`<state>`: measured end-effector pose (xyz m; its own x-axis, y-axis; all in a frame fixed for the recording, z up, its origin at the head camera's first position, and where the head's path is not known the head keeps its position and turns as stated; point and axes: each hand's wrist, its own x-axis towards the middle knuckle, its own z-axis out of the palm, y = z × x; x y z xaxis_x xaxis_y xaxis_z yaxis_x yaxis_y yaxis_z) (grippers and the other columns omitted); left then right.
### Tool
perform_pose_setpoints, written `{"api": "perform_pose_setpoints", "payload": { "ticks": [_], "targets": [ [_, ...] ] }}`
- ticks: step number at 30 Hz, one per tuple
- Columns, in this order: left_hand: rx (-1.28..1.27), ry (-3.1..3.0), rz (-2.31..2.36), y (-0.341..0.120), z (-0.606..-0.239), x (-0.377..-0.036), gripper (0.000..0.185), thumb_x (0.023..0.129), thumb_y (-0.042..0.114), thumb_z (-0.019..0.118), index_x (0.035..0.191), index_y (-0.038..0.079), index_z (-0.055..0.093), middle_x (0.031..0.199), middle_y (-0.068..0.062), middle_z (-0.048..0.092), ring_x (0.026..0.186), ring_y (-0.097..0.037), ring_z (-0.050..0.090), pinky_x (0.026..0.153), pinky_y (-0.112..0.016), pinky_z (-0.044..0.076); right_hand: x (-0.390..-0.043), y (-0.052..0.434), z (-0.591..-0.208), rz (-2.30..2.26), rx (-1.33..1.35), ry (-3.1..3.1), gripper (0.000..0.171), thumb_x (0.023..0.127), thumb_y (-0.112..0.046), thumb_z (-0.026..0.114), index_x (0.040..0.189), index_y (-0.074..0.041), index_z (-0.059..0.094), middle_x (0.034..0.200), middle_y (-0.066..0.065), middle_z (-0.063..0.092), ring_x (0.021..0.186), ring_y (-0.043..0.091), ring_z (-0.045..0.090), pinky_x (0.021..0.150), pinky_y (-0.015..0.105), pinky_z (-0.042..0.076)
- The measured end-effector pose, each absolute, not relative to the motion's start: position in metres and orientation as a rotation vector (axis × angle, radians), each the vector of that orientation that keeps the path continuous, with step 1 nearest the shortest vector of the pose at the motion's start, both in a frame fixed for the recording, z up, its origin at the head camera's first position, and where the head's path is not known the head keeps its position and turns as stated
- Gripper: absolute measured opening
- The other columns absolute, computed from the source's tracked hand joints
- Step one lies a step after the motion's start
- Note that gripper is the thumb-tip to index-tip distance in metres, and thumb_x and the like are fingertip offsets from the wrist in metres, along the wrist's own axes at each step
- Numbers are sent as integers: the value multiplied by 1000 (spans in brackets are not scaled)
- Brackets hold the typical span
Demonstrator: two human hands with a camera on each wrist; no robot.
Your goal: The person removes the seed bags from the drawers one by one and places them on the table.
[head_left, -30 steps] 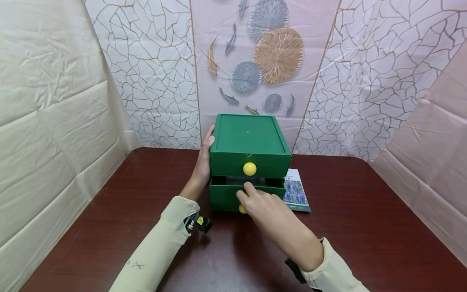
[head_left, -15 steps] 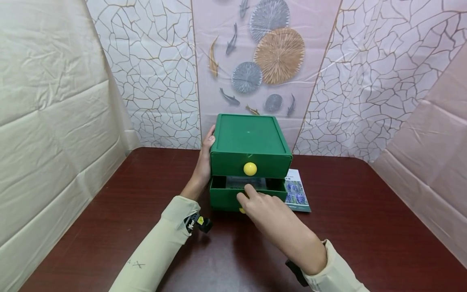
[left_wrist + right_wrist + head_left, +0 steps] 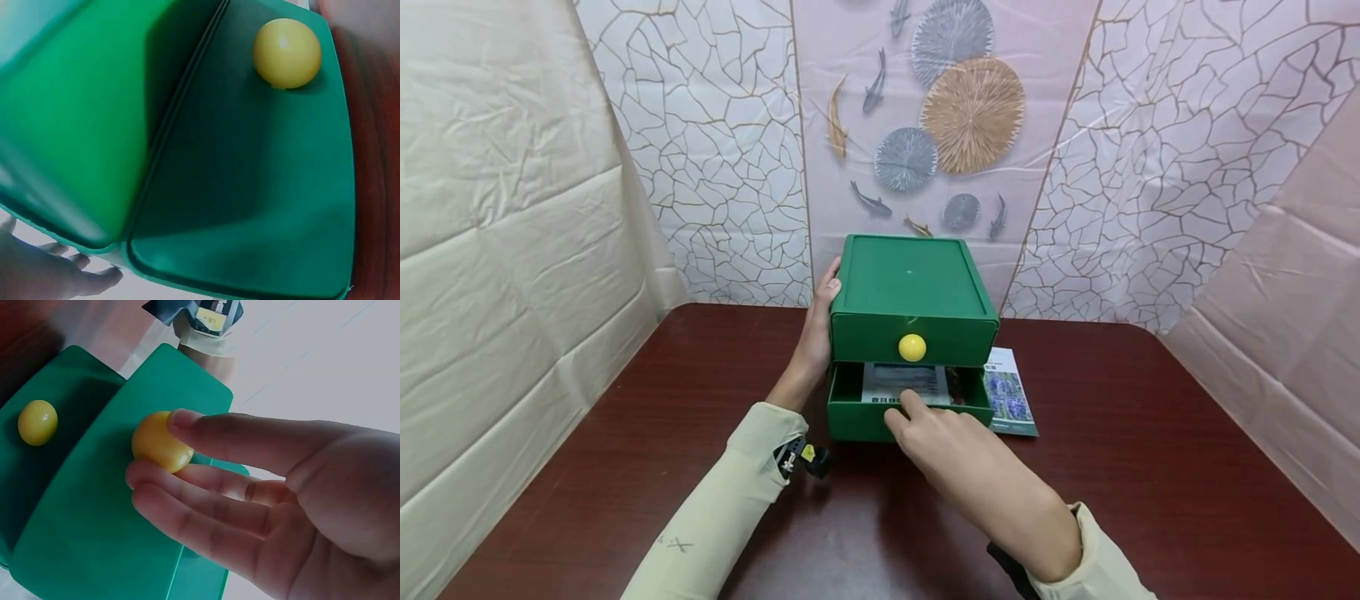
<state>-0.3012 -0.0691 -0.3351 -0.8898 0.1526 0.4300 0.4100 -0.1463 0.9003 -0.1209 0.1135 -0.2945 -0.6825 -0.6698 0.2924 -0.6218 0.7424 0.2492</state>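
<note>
A green two-drawer desktop box point(image 3: 917, 275) stands on the table, its upper drawer closed with a round yellow knob point(image 3: 912, 347). The lower drawer point(image 3: 859, 422) is partly pulled out, and a printed sheet or booklet point(image 3: 891, 382) shows inside it. My right hand point(image 3: 958, 454) pinches the lower drawer's yellow knob point(image 3: 150, 442) between thumb and fingers; the head view hides that knob behind the hand. My left hand point(image 3: 812, 337) rests against the left side of the box, and in the left wrist view its fingers point(image 3: 94, 281) lie extended along that side.
A booklet with purple flower pictures point(image 3: 1009, 398) lies on the dark red wooden table point(image 3: 1120, 433), partly behind the box's right side. Patterned cloth point(image 3: 730, 150) hangs behind the table, with pale cloth at both sides.
The lower drawer has come further out toward me, with the right hand moving along slightly. More of the printed sheet inside now shows. The left hand stays against the box.
</note>
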Motion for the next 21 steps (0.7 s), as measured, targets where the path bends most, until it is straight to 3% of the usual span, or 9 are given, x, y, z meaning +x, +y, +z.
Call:
{"api": "perform_pose_setpoints", "payload": {
  "ticks": [9,21],
  "targets": [
    [-544,-2040,-2193,-74,-322,-294,67,106,50,38,170,32,22,174,0,21,157,-26,25,123,-58,24,-116,114,-289,-192,1002,-2645,24,88,5,81,101,-4,63,98,8,57,52,11,49,49,25,47],
    [-425,-2163,-2417,-79,-302,-282,70,109,49,41,171,38,12,176,-3,10,156,-33,21,121,-63,23,-110,114,-288,-199,1011,-2669,27,86,5,82,100,-5,61,98,9,57,53,14,53,47,28,46]
  ]
}}
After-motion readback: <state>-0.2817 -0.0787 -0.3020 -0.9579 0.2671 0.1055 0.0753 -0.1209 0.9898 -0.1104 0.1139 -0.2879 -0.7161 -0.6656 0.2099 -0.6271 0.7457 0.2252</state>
